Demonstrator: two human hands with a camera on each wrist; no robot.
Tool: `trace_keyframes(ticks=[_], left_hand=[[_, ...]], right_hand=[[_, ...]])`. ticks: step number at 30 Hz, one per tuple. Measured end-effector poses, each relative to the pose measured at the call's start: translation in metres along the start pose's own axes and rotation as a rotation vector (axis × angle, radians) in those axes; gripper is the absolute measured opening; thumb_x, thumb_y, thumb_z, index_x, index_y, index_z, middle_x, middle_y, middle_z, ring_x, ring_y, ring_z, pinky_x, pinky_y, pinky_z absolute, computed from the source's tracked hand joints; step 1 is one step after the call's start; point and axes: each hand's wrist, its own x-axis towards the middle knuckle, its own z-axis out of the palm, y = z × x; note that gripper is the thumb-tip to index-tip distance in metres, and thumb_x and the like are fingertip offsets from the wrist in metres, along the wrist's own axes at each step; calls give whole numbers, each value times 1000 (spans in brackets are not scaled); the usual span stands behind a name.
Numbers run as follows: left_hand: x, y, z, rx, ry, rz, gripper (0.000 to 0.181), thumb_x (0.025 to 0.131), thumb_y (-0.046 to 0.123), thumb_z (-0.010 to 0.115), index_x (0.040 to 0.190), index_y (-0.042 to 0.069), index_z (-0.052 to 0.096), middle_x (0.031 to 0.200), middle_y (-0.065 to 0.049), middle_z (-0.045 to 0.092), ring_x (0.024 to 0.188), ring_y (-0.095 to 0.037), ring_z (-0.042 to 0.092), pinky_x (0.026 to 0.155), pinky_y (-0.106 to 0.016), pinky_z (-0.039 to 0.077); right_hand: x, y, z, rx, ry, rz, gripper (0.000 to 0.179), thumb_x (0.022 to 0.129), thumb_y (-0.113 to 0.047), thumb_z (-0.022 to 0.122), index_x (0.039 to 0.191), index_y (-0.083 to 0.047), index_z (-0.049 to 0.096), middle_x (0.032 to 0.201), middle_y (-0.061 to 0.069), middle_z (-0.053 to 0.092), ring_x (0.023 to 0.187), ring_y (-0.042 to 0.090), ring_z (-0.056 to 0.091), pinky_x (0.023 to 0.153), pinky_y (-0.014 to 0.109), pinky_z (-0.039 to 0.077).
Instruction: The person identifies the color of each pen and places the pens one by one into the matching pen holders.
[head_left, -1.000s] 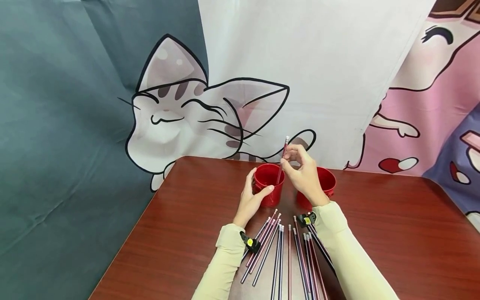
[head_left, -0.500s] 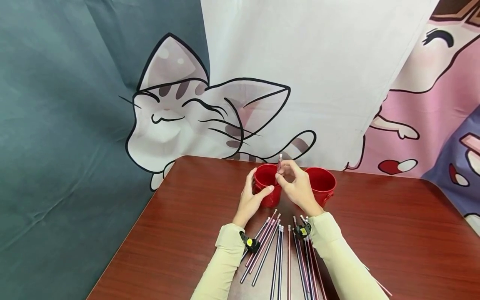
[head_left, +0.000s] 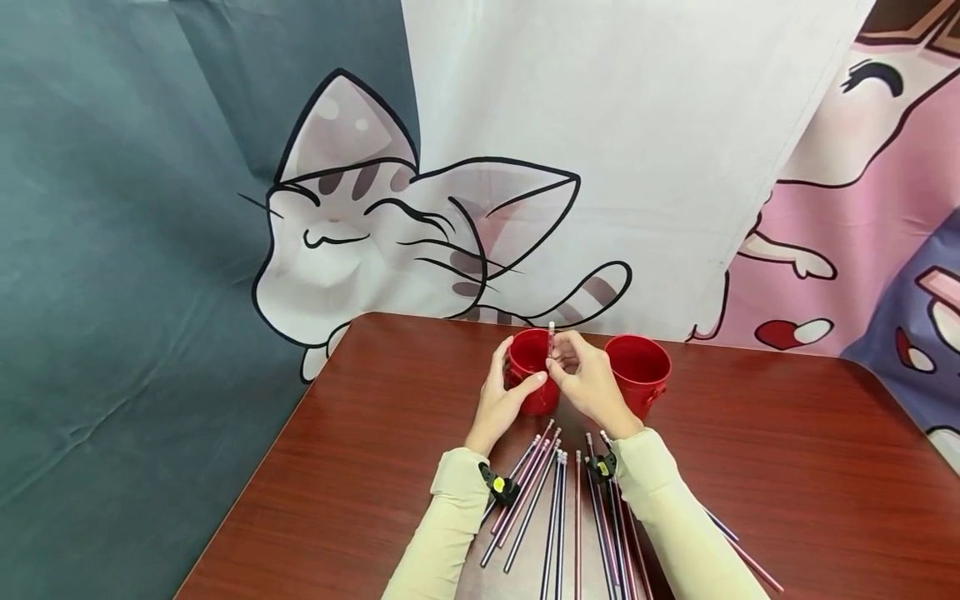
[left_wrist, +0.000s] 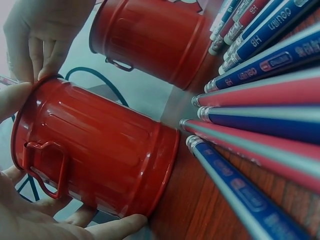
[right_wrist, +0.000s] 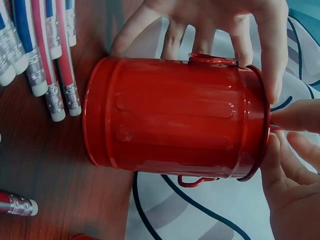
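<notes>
My left hand [head_left: 498, 407] holds a small red metal bucket [head_left: 537, 403] by its side, thumb near the rim and fingers round the far side. The bucket stands upright on the table, and its wire handle shows in the left wrist view. Over the rim's right side, my right hand [head_left: 591, 380] pinches a pencil [head_left: 551, 335] between thumb and fingers. Its white eraser end points up, and its lower part is down in the bucket, hidden by the wall. To the right of this hand stands a second red bucket [head_left: 641, 372], apart from the first.
Several red and blue pencils [head_left: 560, 508] lie fanned on the brown wooden table [head_left: 360, 467] before the buckets, eraser ends pointing away. More pencils [head_left: 750, 562] lie by the right forearm. A cartoon cat cloth [head_left: 480, 225] hangs behind the table's far edge.
The right hand has moved down and left with the pencil, which now stands lower in the bucket and more upright. More of the second bucket shows. The left hand has stayed put.
</notes>
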Motion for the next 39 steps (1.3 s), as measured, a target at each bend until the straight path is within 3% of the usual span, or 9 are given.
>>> trace_keyframes(ticks=[9,17,19,24,29,36,39], left_hand=[[-1,0,2,0,13,-8,72,79,40,67,140,35,29,134,6,44,121,-17,40,97,-44,39],[-8,23,-1,-39,-21,-17,73,82,27,66,143,19,27,137,-10,41,123,-29,38,98,-51,37],[-9,22,-1,-29,-23,-20,72,82,27,66,143,22,27,137,-8,41,123,-28,38,97,-50,38],[-4,5,3,-2,-4,-29,70,81,38,66,139,38,28,135,2,43,122,-21,39,96,-45,40],[-2,-1,4,-7,-5,0,70,80,40,66,139,38,28,135,1,42,122,-22,38,95,-48,40],[-3,0,3,2,-20,6,73,80,41,66,141,35,26,137,2,40,122,-22,37,90,-43,45],[-3,2,1,8,2,13,73,79,41,67,141,34,28,135,2,42,121,-21,38,89,-42,46]], right_hand=[[-3,4,-1,-22,-34,54,19,79,-2,67,96,-3,60,86,8,63,76,18,61,70,33,55],[-5,2,-4,-12,-42,69,22,79,-3,68,99,-4,58,89,8,63,78,18,61,71,34,55],[-6,1,-5,-9,-41,67,23,79,-3,68,100,-2,58,90,8,63,78,18,61,72,35,54],[-9,-1,-10,-2,-27,49,23,81,-4,66,102,0,58,91,8,64,80,17,62,74,35,54],[-15,-4,-24,0,39,2,20,82,-5,65,101,-4,59,91,6,64,81,15,62,72,28,54],[-27,-19,-59,56,194,-73,20,77,11,63,96,11,57,91,22,60,76,23,59,73,18,50],[-33,-10,-71,29,229,-50,23,77,9,64,99,12,56,95,23,59,78,24,59,75,17,50]])
